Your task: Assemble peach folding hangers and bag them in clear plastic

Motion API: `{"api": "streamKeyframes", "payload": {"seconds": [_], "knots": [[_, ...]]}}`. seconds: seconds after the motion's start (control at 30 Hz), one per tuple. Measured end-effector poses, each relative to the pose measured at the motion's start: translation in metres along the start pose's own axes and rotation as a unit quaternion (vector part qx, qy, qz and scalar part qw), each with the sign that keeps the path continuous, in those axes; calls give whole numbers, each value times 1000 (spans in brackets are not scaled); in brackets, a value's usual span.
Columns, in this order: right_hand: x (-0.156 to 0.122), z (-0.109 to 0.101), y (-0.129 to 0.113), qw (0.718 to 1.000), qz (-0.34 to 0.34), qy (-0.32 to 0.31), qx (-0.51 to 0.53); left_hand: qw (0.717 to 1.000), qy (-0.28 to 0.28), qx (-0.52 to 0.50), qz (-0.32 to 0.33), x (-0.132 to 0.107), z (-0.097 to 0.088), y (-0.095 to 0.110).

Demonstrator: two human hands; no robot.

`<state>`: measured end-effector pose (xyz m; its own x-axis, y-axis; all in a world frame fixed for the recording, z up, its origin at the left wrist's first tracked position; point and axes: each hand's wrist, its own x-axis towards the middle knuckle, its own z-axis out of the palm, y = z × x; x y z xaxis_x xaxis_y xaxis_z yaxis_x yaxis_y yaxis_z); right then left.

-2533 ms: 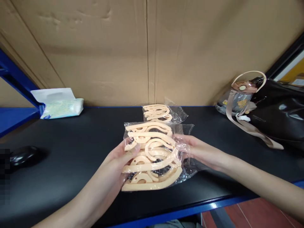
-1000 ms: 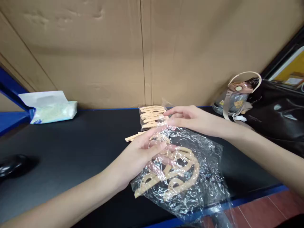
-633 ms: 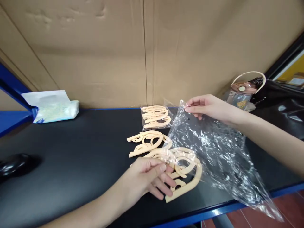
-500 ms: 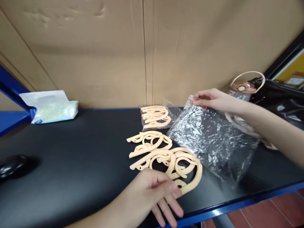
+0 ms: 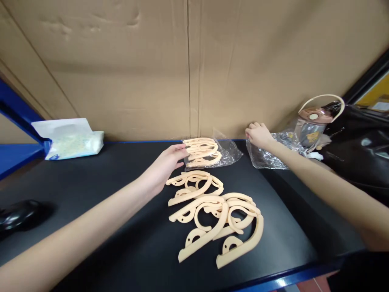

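Observation:
Several loose peach-coloured curved plastic pieces [image 5: 212,213] lie spread on the black shelf top [image 5: 100,194]. Behind them a clear bag of the same pieces [image 5: 202,152] rests near the cardboard wall. My left hand [image 5: 165,164] reaches to that bag, fingers stretched and touching its left end. My right hand [image 5: 258,134] is closed on the crumpled empty clear bag [image 5: 269,156], pressing it down at the back right by the wall.
A pack of wet wipes [image 5: 71,138] lies at the back left beside a blue frame [image 5: 18,117]. A black mouse [image 5: 18,213] sits at the left edge. A water bottle with a strap [image 5: 316,121] and a black bag [image 5: 361,150] stand at the right.
The pieces came out of the bag onto the shelf. My right hand carried the empty bag to the back right. My left hand moved from the loose pieces to the packed bag.

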<state>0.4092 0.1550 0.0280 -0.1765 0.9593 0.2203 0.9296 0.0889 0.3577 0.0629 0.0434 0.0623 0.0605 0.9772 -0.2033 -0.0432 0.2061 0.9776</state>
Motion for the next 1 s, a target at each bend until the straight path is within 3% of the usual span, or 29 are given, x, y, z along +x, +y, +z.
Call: {"api": "streamKeyframes", "payload": {"seconds": [0.1, 0.23, 0.43, 0.6, 0.73, 0.83, 1.0], "knots": [[-9, 12, -8, 999, 21, 33, -11, 999, 9, -18, -51, 22, 2, -3], [-37, 16, -8, 996, 70, 49, 5, 995, 27, -31, -86, 34, 3, -6], [-85, 36, -1, 989, 108, -16, 97, 991, 61, -49, -113, 47, 4, -4], [-86, 51, 5, 975, 117, -40, 186, 990, 60, -21, -128, 67, 18, -4], [-80, 31, 0, 954, 135, 12, 267, 992, 48, 19, -116, 77, 27, -11], [-80, 5, -18, 925, 121, 46, 356, 993, 49, 46, -95, 79, 24, -18], [-68, -24, -65, 826, 115, -24, 552, 998, 21, 41, -48, 80, 16, -28]]}}
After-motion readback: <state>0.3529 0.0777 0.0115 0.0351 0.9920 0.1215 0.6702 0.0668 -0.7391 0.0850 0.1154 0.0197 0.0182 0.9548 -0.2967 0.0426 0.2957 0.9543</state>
